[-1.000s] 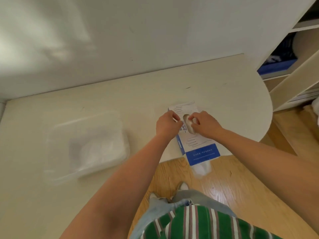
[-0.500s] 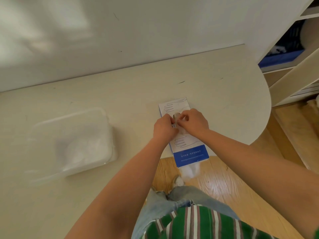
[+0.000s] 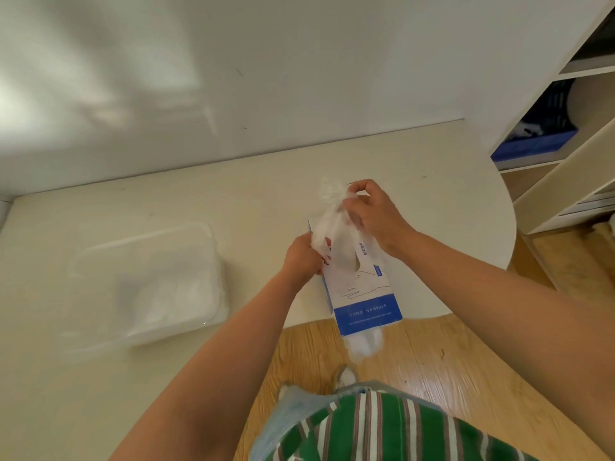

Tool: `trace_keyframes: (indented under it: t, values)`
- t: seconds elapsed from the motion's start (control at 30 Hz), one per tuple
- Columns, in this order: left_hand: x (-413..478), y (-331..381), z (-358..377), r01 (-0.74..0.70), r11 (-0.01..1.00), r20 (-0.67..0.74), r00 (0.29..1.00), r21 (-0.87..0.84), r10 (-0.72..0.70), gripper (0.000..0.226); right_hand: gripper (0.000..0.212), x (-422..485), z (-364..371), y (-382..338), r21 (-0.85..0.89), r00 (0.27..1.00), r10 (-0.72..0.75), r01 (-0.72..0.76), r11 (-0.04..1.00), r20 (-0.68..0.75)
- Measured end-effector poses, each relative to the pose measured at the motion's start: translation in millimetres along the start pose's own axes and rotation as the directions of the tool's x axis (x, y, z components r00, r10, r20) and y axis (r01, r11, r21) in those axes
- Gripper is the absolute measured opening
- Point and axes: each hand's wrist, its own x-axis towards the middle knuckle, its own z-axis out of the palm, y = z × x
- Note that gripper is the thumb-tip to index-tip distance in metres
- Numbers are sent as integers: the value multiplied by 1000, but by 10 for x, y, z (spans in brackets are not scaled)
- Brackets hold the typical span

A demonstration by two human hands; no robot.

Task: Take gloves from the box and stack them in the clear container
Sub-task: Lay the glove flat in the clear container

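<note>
Cream table (image 3: 199, 201) with rounded end, clear container (image 3: 96, 294) at left, glove box (image 3: 366, 314) overhanging near edge

You have: box (image 3: 359, 294) white, blue band at near end, blue side edge, thin line drawing of hand on top; glove (image 3: 332, 227) translucent white; container (image 3: 213, 234) clear, white contents; table (image 3: 233, 201) cream; floor (image 3: 466, 361) light wood grain; wall (image 3: 299, 78) white. Your shirt (image 3: 382, 434) green, white-and-brown stripes; your jeans (image 3: 293, 414) pale blue.

You face a cream bench (image 3: 233, 201) with a rounded end, set against a white wall (image 3: 299, 78); to your right, a pale shelf unit (image 3: 565, 194) holding a blue tray (image 3: 539, 146) stands on the wooden floor (image 3: 466, 354)
</note>
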Motion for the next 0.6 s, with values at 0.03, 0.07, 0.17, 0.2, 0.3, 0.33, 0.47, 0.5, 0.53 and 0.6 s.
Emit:
trace_keyframes:
  t: [0.03,0.07,0.17,0.2,0.3,0.33,0.47,0.5,0.53,0.6]
  values:
    - [-31,10,-81,-16,990,-45,999,-139,9,15,11,-11,9,-1,-3,999,22,-22,1000,38]
    - [-72,32,-175,-16,961,-74,997,-276,-5,18,12,-24,35,-8,-25,996,43,-41,999,76]
    - [-116,99,-446,109,842,51,994,-529,-97,83,21,-52,138,-29,-90,983,69,-54,994,169]
    - [-99,101,-527,136,839,111,990,-527,-91,101,24,-58,182,-36,-109,978,72,-51,993,195]
    - [-152,124,-756,125,849,123,990,-514,-71,91,34,-45,337,-82,-150,960,78,-38,988,271]
    - [-176,115,-825,78,863,72,996,-500,-49,69,38,-38,395,-98,-164,952,88,-40,986,295]
    - [-256,-13,-1054,-128,902,-71,992,-412,109,13,49,10,667,-167,-172,897,214,-158,972,387]
    - [-295,-37,-1122,-153,892,-79,988,-426,132,13,53,37,744,-181,-178,872,269,-213,961,409]
    - [-324,-57,-1174,-171,881,-80,985,-440,151,15,63,58,801,-198,-182,842,327,-274,944,429]
    - [-392,-116,-1313,-196,864,-69,980,-464,185,17,85,106,918,-205,-212,783,395,-333,919,481]
